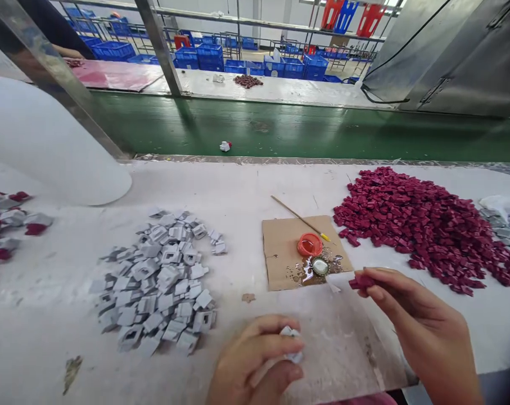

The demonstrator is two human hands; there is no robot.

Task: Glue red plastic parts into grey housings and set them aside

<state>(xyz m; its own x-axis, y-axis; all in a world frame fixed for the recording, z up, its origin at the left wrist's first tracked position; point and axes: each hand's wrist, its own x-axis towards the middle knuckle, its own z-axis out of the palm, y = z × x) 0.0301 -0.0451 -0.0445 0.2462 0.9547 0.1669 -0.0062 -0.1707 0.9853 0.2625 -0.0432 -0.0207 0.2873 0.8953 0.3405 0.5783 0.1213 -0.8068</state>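
Note:
My left hand [255,360] is closed around a small grey plastic part [292,340], pinched between thumb and fingers low in the middle. Farther right, my right hand [419,320] pinches a small dark-red plastic part [360,282] by its end. The red part's tip is close to a white pointed piece [339,281] at the edge of a cardboard sheet [275,239]. On that cardboard are an orange-red cap [309,244] with liquid in it, a bottle cap [320,266] amid spilled wet drops, and a thin stick [297,215] with a yellow tip.
A heap of grey parts [162,281] lies left, a large pile of dark-red parts [415,225] right. Joined red-and-grey pieces [10,219] sit far left beside a white cylinder [48,140]. Behind runs a green conveyor belt [301,129] carrying one small piece [225,146].

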